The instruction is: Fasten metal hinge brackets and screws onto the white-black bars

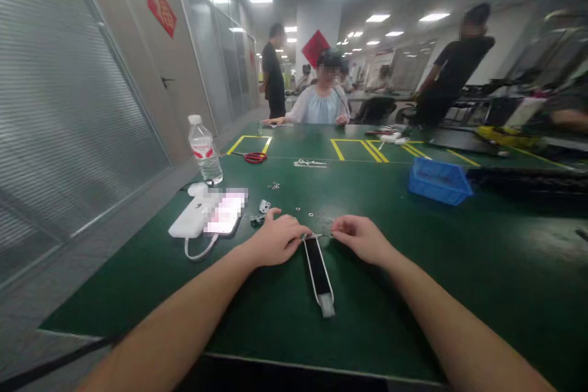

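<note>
A narrow black strip with a pale metal frame (318,272) lies lengthwise on the green table (413,269), pointing toward me. My left hand (274,240) is closed on the strip's far end from the left. My right hand (361,237) pinches a thin metal piece (321,235) at that same far end from the right. Small metal parts (264,206) and tiny washers (304,212) lie just beyond my hands.
A white power bank (189,220) with a cable and a phone (224,215) lie to the left, with a water bottle (204,150) and red scissors (255,157) behind. A blue bin (438,181) stands at the right. A person (321,101) sits across the table; others stand behind.
</note>
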Tool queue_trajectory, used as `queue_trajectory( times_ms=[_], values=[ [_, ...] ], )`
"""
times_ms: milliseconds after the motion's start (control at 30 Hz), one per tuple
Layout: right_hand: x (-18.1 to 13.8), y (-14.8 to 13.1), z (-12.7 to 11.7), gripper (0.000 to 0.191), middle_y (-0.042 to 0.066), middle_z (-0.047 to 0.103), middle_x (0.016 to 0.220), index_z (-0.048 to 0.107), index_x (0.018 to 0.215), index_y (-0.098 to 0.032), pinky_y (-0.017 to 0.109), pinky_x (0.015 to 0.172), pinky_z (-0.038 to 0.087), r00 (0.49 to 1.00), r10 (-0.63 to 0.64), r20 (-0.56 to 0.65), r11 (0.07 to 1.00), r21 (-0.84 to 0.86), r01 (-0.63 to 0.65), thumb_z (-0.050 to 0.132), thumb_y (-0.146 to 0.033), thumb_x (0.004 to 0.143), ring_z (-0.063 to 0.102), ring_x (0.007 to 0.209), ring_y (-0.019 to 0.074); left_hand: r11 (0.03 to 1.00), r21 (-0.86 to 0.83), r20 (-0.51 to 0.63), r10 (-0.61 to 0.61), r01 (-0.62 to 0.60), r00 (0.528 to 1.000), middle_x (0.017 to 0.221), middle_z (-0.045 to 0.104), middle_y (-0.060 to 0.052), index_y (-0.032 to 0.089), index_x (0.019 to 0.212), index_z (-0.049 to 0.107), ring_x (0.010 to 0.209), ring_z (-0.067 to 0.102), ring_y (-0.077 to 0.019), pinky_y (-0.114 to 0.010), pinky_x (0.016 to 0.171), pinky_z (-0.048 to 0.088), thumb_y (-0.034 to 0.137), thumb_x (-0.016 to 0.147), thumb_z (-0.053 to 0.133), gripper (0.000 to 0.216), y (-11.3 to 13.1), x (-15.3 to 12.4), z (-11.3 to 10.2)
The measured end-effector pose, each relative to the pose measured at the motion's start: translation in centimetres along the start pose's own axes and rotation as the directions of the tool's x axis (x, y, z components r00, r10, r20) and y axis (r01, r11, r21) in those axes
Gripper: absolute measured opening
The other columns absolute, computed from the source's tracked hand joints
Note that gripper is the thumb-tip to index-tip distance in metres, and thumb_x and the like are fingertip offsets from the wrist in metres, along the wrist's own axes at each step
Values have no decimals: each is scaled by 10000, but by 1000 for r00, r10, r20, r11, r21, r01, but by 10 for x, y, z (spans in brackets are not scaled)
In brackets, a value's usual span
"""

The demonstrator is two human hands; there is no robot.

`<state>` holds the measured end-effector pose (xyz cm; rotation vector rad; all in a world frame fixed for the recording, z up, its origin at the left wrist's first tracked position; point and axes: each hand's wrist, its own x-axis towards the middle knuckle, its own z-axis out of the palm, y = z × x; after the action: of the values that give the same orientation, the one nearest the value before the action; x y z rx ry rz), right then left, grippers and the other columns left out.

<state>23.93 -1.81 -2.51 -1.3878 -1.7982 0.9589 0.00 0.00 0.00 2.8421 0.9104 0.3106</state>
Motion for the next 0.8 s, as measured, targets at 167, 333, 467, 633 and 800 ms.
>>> queue_trajectory(
  times_ms=[167,333,467,633,800],
  values=[
    [-2,-3,3,123,-2,566,672,595,768,-164,257,605,424,999,-47,-2,999,11,47,574,-284,757,511,612,118,1000,-15,-13,8,-9,1000,977,629,-47,256,1130,567,994,541,-222,-537,1008,216,170,889,391,310,2,-2,-1],
    [-2,-5,8,143,14,578,716,589,787,-167,272,627,425,992,-125,-10,992,33,125,559,-306,787,513,640,129,999,-36,-14,2,-2,1000,988,626,-48,250,1126,569,992,535,-218,-540,1016,206,178,893,387,304,1,-1,2],
    [-3,-5,8,161,18,600,717,627,820,-164,275,612,408,993,-120,-10,992,-35,119,535,-296,811,500,617,129,999,-40,-17,2,-3,1000,990,625,-46,254,1129,569,994,534,-217,-538,1019,207,182,892,391,304,0,0,4],
    [-3,-3,9,161,15,613,710,649,842,-163,264,594,408,994,-105,-5,991,-78,104,535,-272,814,500,608,125,999,-37,-16,-4,3,1000,986,625,-45,259,1128,568,996,535,-217,-543,1014,213,167,886,386,317,1,1,3],
    [-3,-2,10,165,20,641,729,666,853,-163,267,602,427,995,-97,0,991,-94,97,543,-266,815,524,613,127,999,-49,-11,-8,7,1000,982,625,-46,259,1125,567,999,539,-221,-560,1018,204,169,882,388,315,1,1,3]
  ],
)
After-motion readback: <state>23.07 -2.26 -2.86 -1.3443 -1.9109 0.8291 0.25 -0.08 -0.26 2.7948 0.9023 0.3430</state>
